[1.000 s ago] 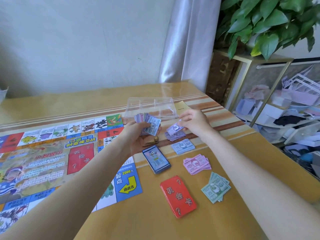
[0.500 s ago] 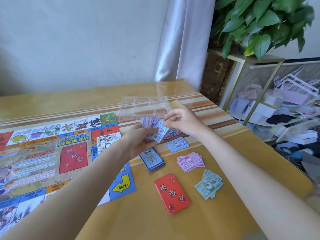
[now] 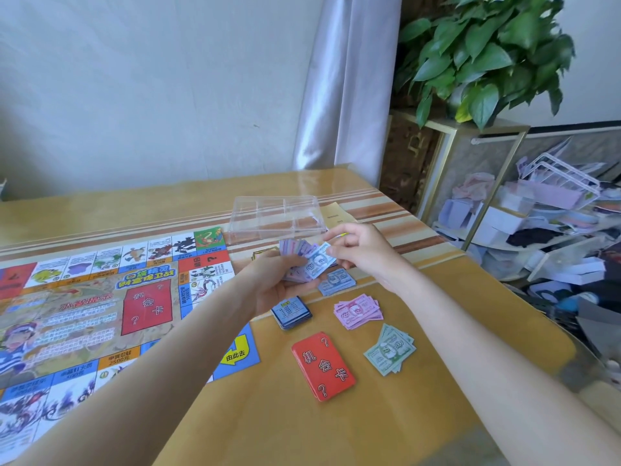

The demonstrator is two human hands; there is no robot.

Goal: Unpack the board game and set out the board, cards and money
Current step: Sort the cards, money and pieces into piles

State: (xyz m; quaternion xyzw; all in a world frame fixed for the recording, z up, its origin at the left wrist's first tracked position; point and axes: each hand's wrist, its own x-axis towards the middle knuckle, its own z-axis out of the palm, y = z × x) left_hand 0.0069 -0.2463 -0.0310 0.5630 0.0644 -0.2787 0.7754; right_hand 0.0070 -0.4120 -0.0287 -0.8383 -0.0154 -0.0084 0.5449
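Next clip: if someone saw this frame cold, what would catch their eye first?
Probably the colourful game board spread over the left of the table, and the two hands meeting above its right edge: the left hand holds a fan of play money while the right hand has a grip on a blue note. Next, the red card deck near the front, with pink notes and green notes beside it.

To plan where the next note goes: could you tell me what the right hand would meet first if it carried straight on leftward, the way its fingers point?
Probably the fan of banknotes in the left hand; the right hand already pinches its top blue note.
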